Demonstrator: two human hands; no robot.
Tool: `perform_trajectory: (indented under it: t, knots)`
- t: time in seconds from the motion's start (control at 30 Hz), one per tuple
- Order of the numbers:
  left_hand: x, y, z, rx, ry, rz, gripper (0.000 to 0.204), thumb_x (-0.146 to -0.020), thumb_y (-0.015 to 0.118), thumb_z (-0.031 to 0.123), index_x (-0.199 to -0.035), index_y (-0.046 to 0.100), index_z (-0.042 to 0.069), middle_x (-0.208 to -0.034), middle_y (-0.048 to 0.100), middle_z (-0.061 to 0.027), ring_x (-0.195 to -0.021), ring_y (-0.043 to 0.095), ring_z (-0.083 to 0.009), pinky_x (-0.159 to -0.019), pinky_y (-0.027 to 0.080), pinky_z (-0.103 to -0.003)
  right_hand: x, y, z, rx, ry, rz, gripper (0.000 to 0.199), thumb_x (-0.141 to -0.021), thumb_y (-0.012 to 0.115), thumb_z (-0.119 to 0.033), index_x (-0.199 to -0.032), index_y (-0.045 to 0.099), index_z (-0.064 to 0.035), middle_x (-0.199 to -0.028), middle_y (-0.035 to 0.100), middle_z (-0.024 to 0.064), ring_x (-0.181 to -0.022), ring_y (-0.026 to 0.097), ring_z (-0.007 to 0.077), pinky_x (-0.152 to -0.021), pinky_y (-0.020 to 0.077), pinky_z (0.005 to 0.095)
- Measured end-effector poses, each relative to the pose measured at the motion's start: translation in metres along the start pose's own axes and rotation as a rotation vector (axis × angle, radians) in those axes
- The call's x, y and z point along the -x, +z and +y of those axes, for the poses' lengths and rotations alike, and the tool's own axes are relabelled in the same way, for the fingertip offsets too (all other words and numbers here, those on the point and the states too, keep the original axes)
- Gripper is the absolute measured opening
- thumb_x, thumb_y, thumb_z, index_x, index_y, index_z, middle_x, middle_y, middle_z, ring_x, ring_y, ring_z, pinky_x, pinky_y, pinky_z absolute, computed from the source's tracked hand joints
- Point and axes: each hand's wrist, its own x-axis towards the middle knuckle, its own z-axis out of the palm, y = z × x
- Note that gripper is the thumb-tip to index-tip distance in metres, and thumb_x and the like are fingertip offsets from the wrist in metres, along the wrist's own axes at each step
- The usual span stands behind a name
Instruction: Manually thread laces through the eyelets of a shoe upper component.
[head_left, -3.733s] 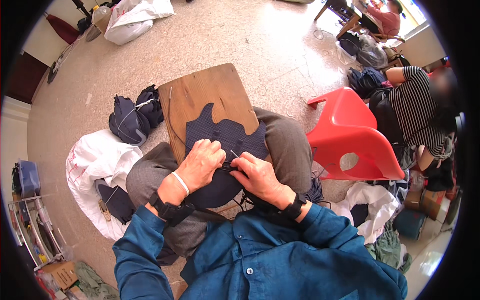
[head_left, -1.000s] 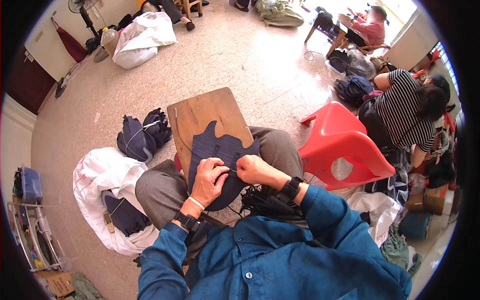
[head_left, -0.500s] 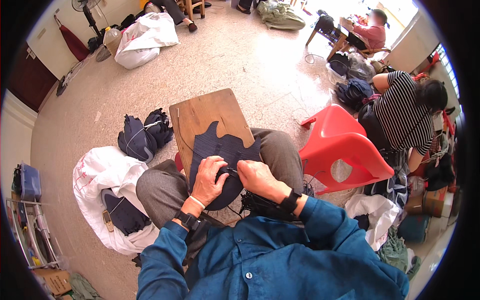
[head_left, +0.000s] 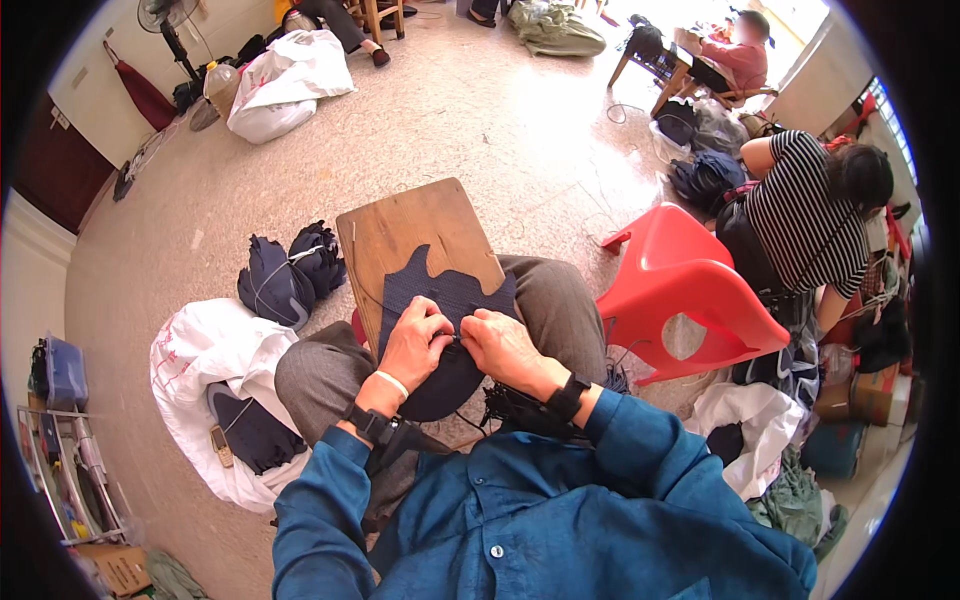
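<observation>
A flat navy textile piece shaped like a shoe upper lies across my lap, its two-lobed end on a wooden board and its rounded end towards me. My left hand presses on it, thumb and fingers pinched at its middle. Close beside, my right hand is closed in a pinch, its fingertips almost meeting the left ones. Something small and thin sits between the fingertips, mostly hidden. Black cords hang in a bunch below my right wrist.
Left on the floor are a tied bundle of navy pieces and a white sack with more inside. A red plastic chair stands close on my right. Beyond it a person in a striped top bends over. Another white bag lies at lower right.
My right hand has shifted slightly left and my left hand slightly up, so their fingertips are closer together. My left fingers have curled in more. The upper stays about where it was.
</observation>
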Motion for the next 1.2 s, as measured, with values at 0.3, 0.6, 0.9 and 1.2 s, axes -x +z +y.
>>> perform_trajectory:
  t: [0.3,0.6,0.9,1.2]
  knots:
    - [-0.005,-0.007,-0.006,-0.279,0.276,-0.091,0.012,-0.083,0.064,-0.001,-0.092,0.057,0.003,-0.093,0.055,-0.0136,-0.092,0.058,-0.0343,-0.083,0.049,-0.043,0.010,-0.001,0.016,-0.257,0.072,0.058,0.011,-0.092,0.059,-0.005,-0.100,0.066,-0.0010,-0.092,0.065,0.0176,-0.093,0.065,0.0378,-0.083,0.0535,0.0449]
    - [-0.001,-0.009,0.008,-0.410,0.342,-0.066,0.013,-0.085,0.065,0.004,-0.097,0.068,0.007,-0.090,0.057,-0.0086,-0.088,0.059,-0.0280,-0.080,0.047,-0.039,0.010,-0.006,0.010,-0.265,0.084,0.028,0.009,-0.089,0.060,-0.004,-0.096,0.066,-0.0019,-0.090,0.065,0.0170,-0.091,0.066,0.0368,-0.082,0.0538,0.0439]
    - [-0.005,-0.006,0.009,-0.580,0.440,-0.068,0.005,-0.081,0.064,0.010,-0.086,0.064,0.010,-0.090,0.055,-0.0062,-0.093,0.057,-0.0250,-0.088,0.044,-0.039,0.006,-0.011,0.022,-0.560,0.259,-0.065,0.017,-0.092,0.058,-0.005,-0.105,0.069,-0.0014,-0.096,0.071,0.0147,-0.094,0.070,0.0265,-0.086,0.0544,0.0372]
    - [-0.006,-0.002,0.013,-0.677,0.439,-0.054,0.003,-0.081,0.061,0.011,-0.083,0.062,0.010,-0.091,0.057,-0.0071,-0.096,0.057,-0.0254,-0.098,0.042,-0.041,0.006,-0.010,0.026,-0.594,0.286,-0.066,0.017,-0.094,0.056,-0.005,-0.106,0.068,-0.0010,-0.096,0.071,0.0145,-0.094,0.070,0.0261,-0.085,0.0546,0.0365]
